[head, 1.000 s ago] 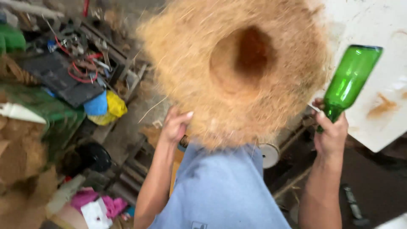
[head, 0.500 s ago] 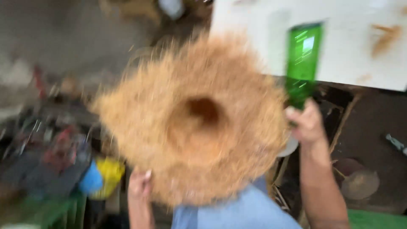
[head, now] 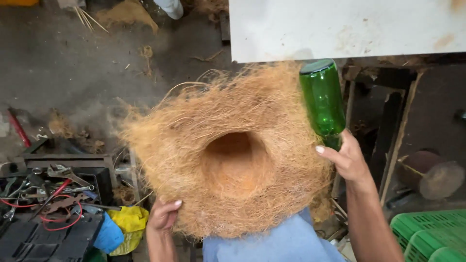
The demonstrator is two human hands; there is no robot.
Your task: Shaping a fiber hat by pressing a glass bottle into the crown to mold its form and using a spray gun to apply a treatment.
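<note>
**Fibre mat in one hand, green bottle in the other**

We hold a round coir fibre mat [head: 228, 155] up in front of us, above our blue-clad lap. Our left hand [head: 162, 216] pinches its lower edge, the fingers curled over the rim and the grip clamped on the fibre. Our right hand [head: 347, 160] is closed around the neck of a green glass bottle [head: 321, 99], which points base-up and leans slightly left, just beside the mat's right edge; the glass overlaps the outer fringe, though we cannot tell whether it touches.

The mat is coarse, tan and shaggy, with loose strands fanning out all round and a smooth, deeper orange hollow pressed into its middle. The bottle is smooth, translucent and cylindrical, with no label on the side we see.

Behind the bottle hangs the edge of a white, stained bench [head: 340, 29]. On the floor to the left lies a black tray of hand tools [head: 43, 194] with red wire, then a yellow bag [head: 128, 221] beside a blue one. A green plastic crate [head: 427, 235] sits at lower right.
</note>
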